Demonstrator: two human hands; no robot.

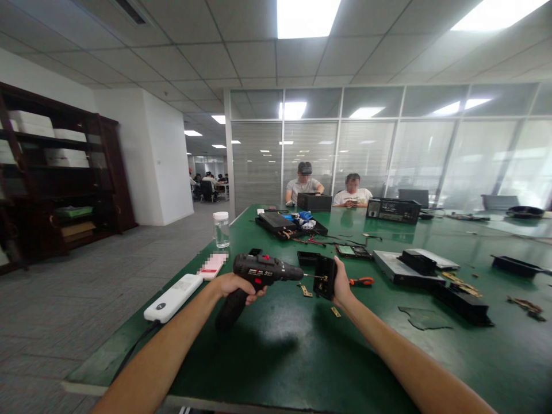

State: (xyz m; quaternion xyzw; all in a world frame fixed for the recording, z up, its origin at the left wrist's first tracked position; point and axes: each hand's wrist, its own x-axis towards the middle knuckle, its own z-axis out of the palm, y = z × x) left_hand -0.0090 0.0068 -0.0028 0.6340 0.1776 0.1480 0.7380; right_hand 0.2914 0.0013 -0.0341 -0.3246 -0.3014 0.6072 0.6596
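Note:
My left hand (240, 287) is wrapped round the grip of a black cordless drill (263, 269) with red details. The drill lies level and points right, its long thin bit reaching into a small black plastic housing (324, 277). My right hand (341, 283) holds that housing upright from its right side, above the table. Some brass-coloured metal shows inside it; whether the bit sits in a screw is too small to tell. Below, brass-coloured metal pieces (306, 291) lie on the green table. A screwdriver with an orange and black handle (361, 282) lies just beyond my right hand.
A white power strip (173, 298), a phone (213, 267) and a lidded clear jar (221, 231) line the left edge. Silver and black device cases (403, 267) and a glassy sheet (425, 318) lie to the right. Two people (303, 187) sit at the far end.

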